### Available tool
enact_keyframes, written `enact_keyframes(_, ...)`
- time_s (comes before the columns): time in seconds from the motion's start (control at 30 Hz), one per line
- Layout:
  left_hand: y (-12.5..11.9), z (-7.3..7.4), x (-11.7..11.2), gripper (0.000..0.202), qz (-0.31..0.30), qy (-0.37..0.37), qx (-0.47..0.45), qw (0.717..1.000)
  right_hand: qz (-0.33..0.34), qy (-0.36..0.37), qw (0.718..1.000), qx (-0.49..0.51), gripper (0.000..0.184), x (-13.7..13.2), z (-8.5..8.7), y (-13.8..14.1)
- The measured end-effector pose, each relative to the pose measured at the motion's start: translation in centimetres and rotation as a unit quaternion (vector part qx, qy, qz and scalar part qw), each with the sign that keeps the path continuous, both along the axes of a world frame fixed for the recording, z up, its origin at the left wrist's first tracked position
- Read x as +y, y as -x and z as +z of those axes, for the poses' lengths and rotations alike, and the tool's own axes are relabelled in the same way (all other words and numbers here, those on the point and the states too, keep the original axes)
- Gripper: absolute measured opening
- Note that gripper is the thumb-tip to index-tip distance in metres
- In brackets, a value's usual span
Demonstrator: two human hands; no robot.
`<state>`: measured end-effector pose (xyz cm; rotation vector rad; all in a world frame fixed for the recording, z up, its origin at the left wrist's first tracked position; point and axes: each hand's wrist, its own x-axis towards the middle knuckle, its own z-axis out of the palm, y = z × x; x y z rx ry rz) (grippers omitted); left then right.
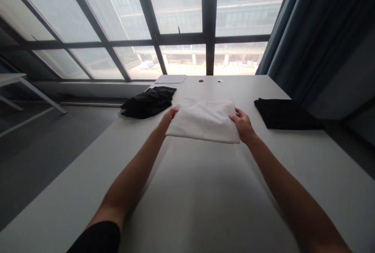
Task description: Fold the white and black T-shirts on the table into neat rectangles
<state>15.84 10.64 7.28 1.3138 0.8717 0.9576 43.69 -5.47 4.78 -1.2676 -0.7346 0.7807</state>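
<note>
A folded white cloth (205, 120), perhaps a garment, is held out flat in front of me over the table. My left hand (169, 118) grips its left edge, the fingers partly hidden by the fabric. At the opposite edge, my right hand (242, 125) pinches the cloth with the thumb on top. The near edge of the cloth tilts slightly down to the right. To the left lies a crumpled pile of black cloth (149, 102), and a neatly folded black cloth (285, 114) rests on the right side.
The white table (202, 194) stretches away toward large windows. Papers (170, 79) lie at its far left corner, near two round cable holes. A blue curtain (310, 30) hangs at the right. Another white table (13, 78) stands at the far left.
</note>
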Motion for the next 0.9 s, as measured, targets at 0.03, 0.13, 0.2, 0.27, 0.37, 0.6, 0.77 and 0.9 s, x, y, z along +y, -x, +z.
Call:
enact_keyframes(0.03,-0.3,-1.0,0.1,0.011,-0.019,-0.005,0.046,0.999,-0.009,0.028,0.999,-0.037,0.054,0.0,-0.5,-0.9)
enact_keyframes(0.13,-0.8,-3.3,0.0,0.017,-0.03,-0.04,0.201,0.978,-0.004,0.151,0.976,-0.155,0.052,0.0,-2.6,-2.8)
enact_keyframes(0.2,-0.9,-4.1,-0.4,0.025,-0.002,-0.084,0.247,0.965,-0.019,0.195,0.953,-0.229,0.045,-0.2,-3.8,-3.2)
enact_keyframes(0.27,-1.4,-4.6,-1.1,0.035,0.021,-0.139,0.265,0.954,-0.067,0.189,0.925,-0.324,0.042,-0.2,-4.3,-2.8)
enact_keyframes(0.37,-2.7,-5.3,-2.5,0.044,-0.03,-0.303,0.313,0.9,-0.093,0.124,0.863,-0.481,0.046,0.2,-4.4,-1.0)
enact_keyframes(0.6,-5.0,-8.7,-4.4,0.058,-0.157,-0.443,0.498,0.729,0.074,0.142,0.808,-0.567,0.054,1.6,-6.8,1.2)
enact_keyframes(0.77,-4.9,-9.1,-4.1,0.062,-0.156,-0.436,0.527,0.713,0.069,0.233,0.8,-0.549,0.059,2.1,-7.6,-0.5)
enact_keyframes(0.9,-4.9,-9.0,-4.0,0.063,-0.157,-0.432,0.527,0.715,-0.022,0.238,0.864,-0.443,0.062,2.2,-6.5,-1.6)
